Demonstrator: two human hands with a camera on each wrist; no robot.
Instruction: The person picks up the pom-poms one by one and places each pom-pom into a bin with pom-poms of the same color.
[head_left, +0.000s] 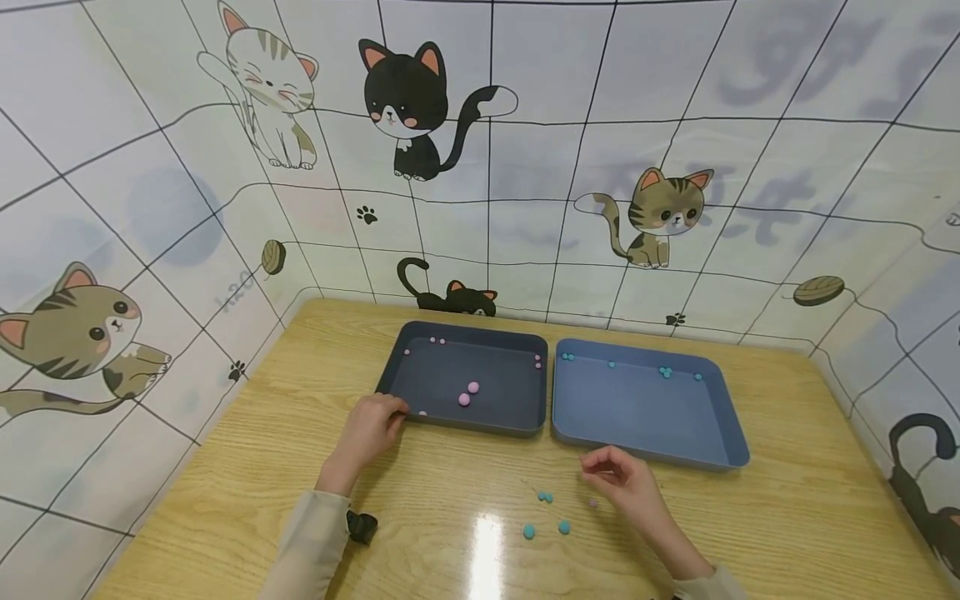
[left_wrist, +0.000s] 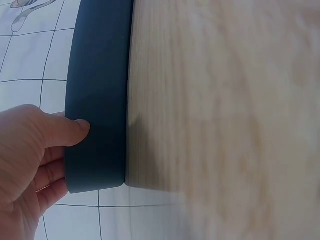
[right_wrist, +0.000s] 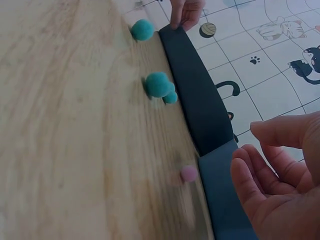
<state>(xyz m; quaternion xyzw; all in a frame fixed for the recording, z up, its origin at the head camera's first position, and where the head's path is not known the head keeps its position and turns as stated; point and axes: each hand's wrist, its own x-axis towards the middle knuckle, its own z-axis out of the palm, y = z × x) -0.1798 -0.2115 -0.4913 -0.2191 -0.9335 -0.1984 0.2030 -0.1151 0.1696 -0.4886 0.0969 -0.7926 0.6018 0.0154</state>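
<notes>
My left hand (head_left: 372, 427) grips the near left corner of the dark tray (head_left: 480, 425), thumb on its outer wall and fingers behind the rim. Inside that tray lie two larger pink pompoms (head_left: 464, 400) and several small ones. My right hand (head_left: 624, 485) hovers over the table by the blue tray (head_left: 645, 454), fingers loosely bent, thumb apart from them, holding nothing. A small pink pompom (head_left: 593, 502), blurred in the right wrist view, is just left of the right hand. Several teal pompoms (head_left: 529, 531) of two sizes lie on the table further left.
The blue tray stands just right of the dark one and has several small teal pompoms (head_left: 665, 372) along its far side. Both trays sit on a wooden table (head_left: 435, 508) against cat-patterned walls (head_left: 540, 167). A black band (head_left: 362, 527) is around the left wrist.
</notes>
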